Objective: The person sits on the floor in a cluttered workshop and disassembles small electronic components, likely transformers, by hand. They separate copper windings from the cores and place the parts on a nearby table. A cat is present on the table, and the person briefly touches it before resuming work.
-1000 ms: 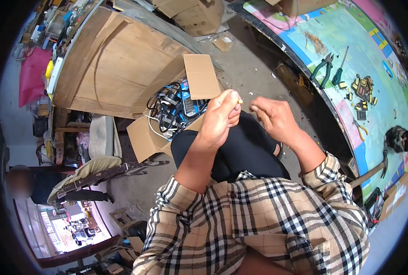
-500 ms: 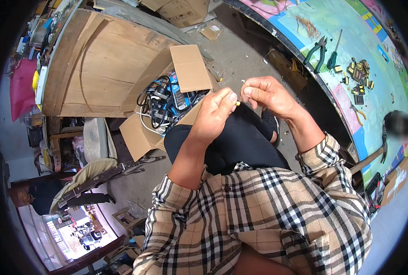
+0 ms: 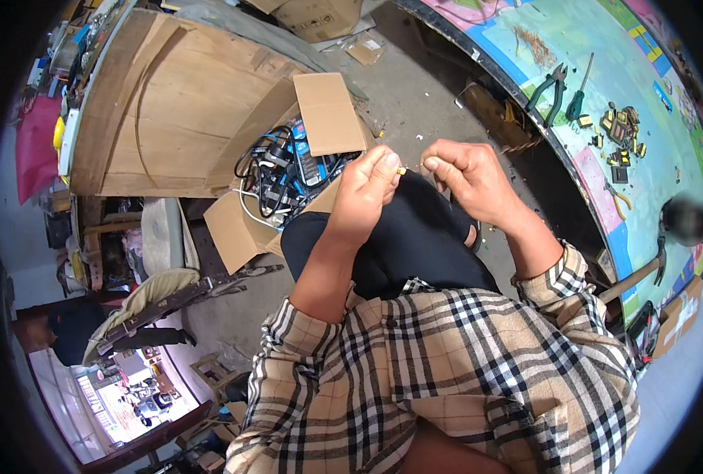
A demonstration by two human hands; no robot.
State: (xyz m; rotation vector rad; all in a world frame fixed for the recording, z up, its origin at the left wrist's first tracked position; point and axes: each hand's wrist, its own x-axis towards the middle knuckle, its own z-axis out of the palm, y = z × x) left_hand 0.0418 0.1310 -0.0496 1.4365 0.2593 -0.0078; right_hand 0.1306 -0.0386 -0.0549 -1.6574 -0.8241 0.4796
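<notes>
Above my lap, my left hand (image 3: 363, 193) is closed with thumb against fingers. It pinches a small yellow piece (image 3: 401, 171), of which only the tip sticks out by the thumb; the rest is hidden, so its kind cannot be told. A short gap to the right, my right hand (image 3: 478, 180) is curled in a pinch, thumb pressed to the forefinger. Whatever sits in that pinch is too small or hidden to make out. Beyond my left hand stands an opened cardboard box (image 3: 328, 114) packed with black cables (image 3: 271, 162) and blue-labelled items.
On the colourful worktable at the right lie green-handled cutters (image 3: 555, 93), a screwdriver (image 3: 579, 95), a heap of small yellow-and-black transformers (image 3: 621, 130), yellow-handled pliers (image 3: 620, 199), copper wire strands (image 3: 534, 47) and a hammer (image 3: 635, 278). A wooden panel (image 3: 201, 103) stands at the left.
My right hand has dropped slightly and turned, its pinch now a little right of before. My left hand has shifted slightly left and up, still holding the yellow piece.
</notes>
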